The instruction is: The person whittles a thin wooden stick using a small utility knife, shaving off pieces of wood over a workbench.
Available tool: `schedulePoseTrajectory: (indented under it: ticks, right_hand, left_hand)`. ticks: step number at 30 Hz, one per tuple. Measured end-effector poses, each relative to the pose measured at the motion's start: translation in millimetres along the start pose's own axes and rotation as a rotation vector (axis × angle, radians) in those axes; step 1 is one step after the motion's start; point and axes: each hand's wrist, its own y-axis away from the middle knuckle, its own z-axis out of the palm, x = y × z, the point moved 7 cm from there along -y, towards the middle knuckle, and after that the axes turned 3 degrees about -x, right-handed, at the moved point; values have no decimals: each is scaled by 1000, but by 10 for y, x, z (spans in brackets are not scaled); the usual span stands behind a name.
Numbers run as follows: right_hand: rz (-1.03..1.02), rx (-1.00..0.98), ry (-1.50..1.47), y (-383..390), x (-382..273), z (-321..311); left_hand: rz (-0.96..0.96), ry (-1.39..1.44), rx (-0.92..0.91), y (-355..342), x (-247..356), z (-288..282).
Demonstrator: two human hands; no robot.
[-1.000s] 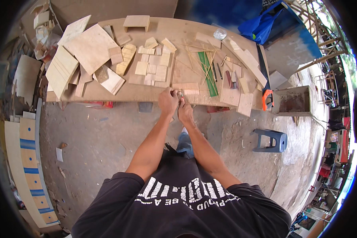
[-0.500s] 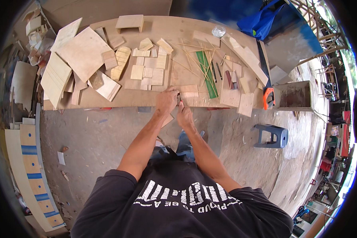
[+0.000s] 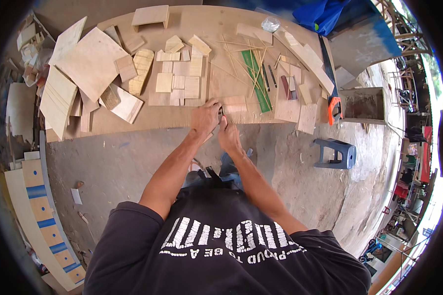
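Note:
My left hand (image 3: 205,118) is at the front edge of the bench, fingers bent over the near end of a small light wooden piece (image 3: 235,103). My right hand (image 3: 229,133), just right of and below it, is closed on a small dark tool (image 3: 221,111), perhaps a blade, whose tip is at that end of the wood. Exactly what the left fingers grip is hidden. Thin sticks (image 3: 231,64) lie across a green strip (image 3: 262,101) beyond the piece, and small wooden blocks (image 3: 178,83) sit on a board to the left.
The plywood bench (image 3: 113,128) also carries large wooden sheets (image 3: 91,64) at left and an orange-handled saw (image 3: 334,110) at right. A blue plastic stool (image 3: 335,152) stands on the floor at right, near a box (image 3: 363,103). Painted boards (image 3: 50,221) lean at far left.
The view has shifted, so the bench sits higher and further left in the picture. My hands remain together at the wooden piece's end, with slight changes in finger and arm angle.

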Motion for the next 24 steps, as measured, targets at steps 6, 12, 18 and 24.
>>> schedulePoseTrajectory:
  ticks: [6,12,18,24]
  right_hand:
    - [29,-51,27,32,-85,-12]
    - [-80,44,-71,121,-162,-65]
    - [-41,-33,-28,213,72,-5]
    - [-29,14,3,193,61,-16]
  left_hand:
    - [0,-17,-6,-6,-26,-4]
    - [44,-9,40,47,-32,-44]
    - [52,8,-20,145,57,-28]
    - [-16,31,-2,127,41,-58]
